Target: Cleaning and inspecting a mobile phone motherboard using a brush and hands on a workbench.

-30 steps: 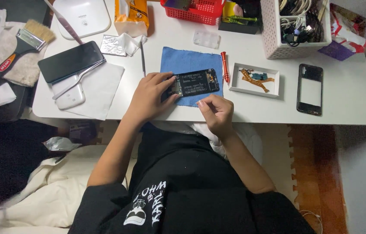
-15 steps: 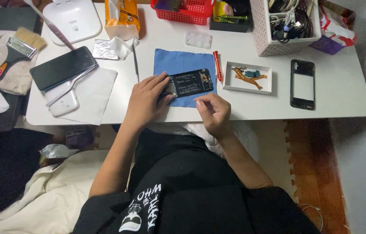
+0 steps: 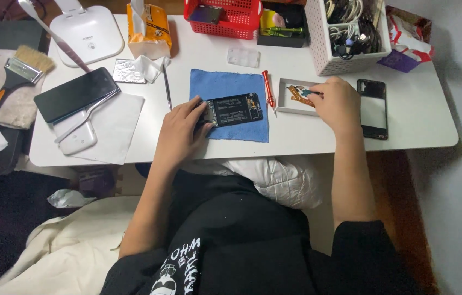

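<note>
Gripping the opened phone [image 3: 234, 109] at its left end, the left hand [image 3: 183, 131] steadies it near the table's [image 3: 307, 139] front edge; right hand [image 3: 338, 102] fingers curl over the small tray [image 3: 291, 93], grip unclear.

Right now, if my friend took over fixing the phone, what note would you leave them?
Left hand steadies the opened phone lying on the blue cloth.
Right hand is at the small white tray, fingertips on the loose parts there; grip unclear.
Red screwdriver lies between cloth and tray; phone frame lies right of the tray.
Done: phone's back is off.
Left: insides exposed, parts not refitted.
</note>
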